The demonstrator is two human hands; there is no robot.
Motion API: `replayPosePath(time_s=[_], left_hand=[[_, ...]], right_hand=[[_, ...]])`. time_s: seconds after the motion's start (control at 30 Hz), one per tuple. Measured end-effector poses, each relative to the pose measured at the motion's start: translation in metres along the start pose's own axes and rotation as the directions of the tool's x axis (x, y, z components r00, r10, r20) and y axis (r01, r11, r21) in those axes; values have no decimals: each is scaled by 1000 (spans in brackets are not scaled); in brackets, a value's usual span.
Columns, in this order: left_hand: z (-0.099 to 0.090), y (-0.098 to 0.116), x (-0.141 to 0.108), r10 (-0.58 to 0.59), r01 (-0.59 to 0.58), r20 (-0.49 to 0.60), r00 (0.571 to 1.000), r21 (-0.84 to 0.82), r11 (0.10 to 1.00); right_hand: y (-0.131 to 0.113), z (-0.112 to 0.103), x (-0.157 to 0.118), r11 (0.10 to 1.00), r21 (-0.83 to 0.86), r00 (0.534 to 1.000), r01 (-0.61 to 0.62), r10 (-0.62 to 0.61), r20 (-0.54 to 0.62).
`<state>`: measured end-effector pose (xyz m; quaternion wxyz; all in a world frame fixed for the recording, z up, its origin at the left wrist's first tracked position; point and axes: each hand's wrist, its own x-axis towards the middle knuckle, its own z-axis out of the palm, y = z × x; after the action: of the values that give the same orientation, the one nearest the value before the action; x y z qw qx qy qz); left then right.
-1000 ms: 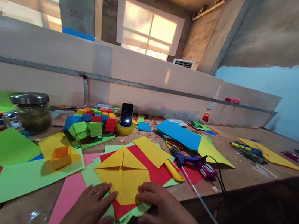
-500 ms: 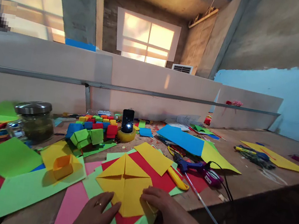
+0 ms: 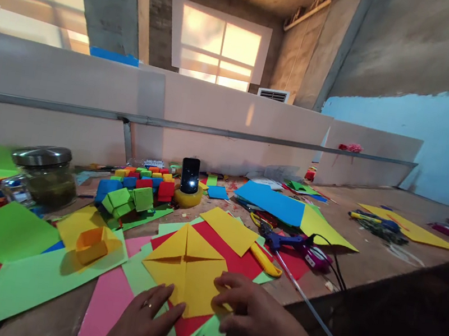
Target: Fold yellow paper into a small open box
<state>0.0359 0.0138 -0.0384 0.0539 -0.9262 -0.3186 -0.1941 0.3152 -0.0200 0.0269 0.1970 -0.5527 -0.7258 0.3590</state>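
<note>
A square of yellow paper point(image 3: 197, 286), its corners folded in to the middle, lies on red and light green sheets in front of me. My left hand point(image 3: 147, 317) is open, with fingertips lying on its lower left edge and the thumb apart. At the right corner, the bent fingers of my right hand point(image 3: 252, 314) are closed on the paper's edge. Just beyond the folded square are a flat yellow sheet point(image 3: 229, 230) and a yellow utility knife point(image 3: 265, 259).
Left of my hands, an orange paper box point(image 3: 91, 246) sits on paper. Farther back stand a glass jar point(image 3: 50, 180), several coloured paper cubes point(image 3: 121, 201) and a phone point(image 3: 190, 175) on a tape roll point(image 3: 188, 198). A blue glue gun point(image 3: 285, 241) with a cord lies right.
The view has shifted slightly. My right hand's fingers have curled further around the right corner of the yellow paper, while my left hand stays at the lower left edge.
</note>
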Motion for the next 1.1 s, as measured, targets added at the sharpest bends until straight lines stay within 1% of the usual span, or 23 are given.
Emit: replayPosePath(time_s=[0.1,0.2,0.27,0.33,0.4,0.43,0.47,0.53,0.63,0.73,0.87,1.0,1.1], left_hand=[[1,-1,-1,-3,3,28,1000,-9,1000],[1,-2,-1,-20,22,75,997,-20,1000],[-1,0,2,-66,70,121,990,-30,997],[-6,4,5,-139,148,188,972,-35,988],[-15,11,9,-205,223,256,945,-43,974],[-19,14,11,-231,253,267,936,-52,966],[-24,17,12,-238,267,273,932,-74,961],[-30,21,12,-240,277,243,940,-135,951],[-34,23,9,-217,259,208,954,-203,944],[-32,21,5,-193,237,198,961,-231,944],[-29,19,2,-184,224,188,965,-217,950],[-30,21,3,-190,229,192,963,-211,950],[-32,22,3,-197,241,203,959,-221,945]], right_hand=[[1,1,1,1000,-4,999,18,-18,-27],[1,3,-2,995,-98,999,26,-30,-34],[2,5,-4,986,-160,999,45,-49,-20],[1,8,-5,977,-193,995,91,-94,-9],[0,10,-5,973,-179,988,146,-151,-15],[-1,11,-4,973,-161,985,165,-171,-24],[-2,11,-3,974,-141,983,175,-181,-29],[-4,9,-1,979,-109,984,173,-176,-17],[-4,7,1,983,-94,988,156,-156,12],[0,8,2,976,-159,988,148,-153,-15],[4,14,3,942,-276,978,189,-206,-33],[2,18,6,919,-335,968,209,-243,-62],[-1,17,9,897,-360,953,257,-296,-58]])
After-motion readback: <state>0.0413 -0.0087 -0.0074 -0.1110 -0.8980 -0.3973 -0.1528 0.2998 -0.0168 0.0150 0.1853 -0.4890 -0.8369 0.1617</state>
